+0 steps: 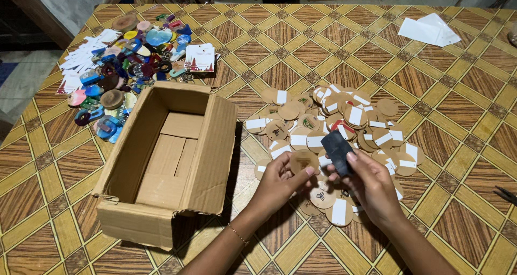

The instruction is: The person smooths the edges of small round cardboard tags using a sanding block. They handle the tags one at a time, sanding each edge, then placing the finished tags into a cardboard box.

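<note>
My left hand point(280, 180) pinches a round wooden disc point(302, 159) at its lower edge. My right hand point(369, 186) grips a small dark rectangular block point(337, 150), held just to the right of that disc. Both hands hover over a spread of several round wooden discs point(344, 119), many carrying white rectangular stickers, lying on the patterned wooden table point(323, 43). An open, empty cardboard box point(167, 156) stands just left of my left hand.
A heap of colourful resin and wood pieces point(129, 65) with white cards lies at the far left. A small stack of printed cards point(200, 57) sits behind the box. White paper sheets point(429, 29) lie far right. A dark tool tip point(506, 195) shows at the right edge.
</note>
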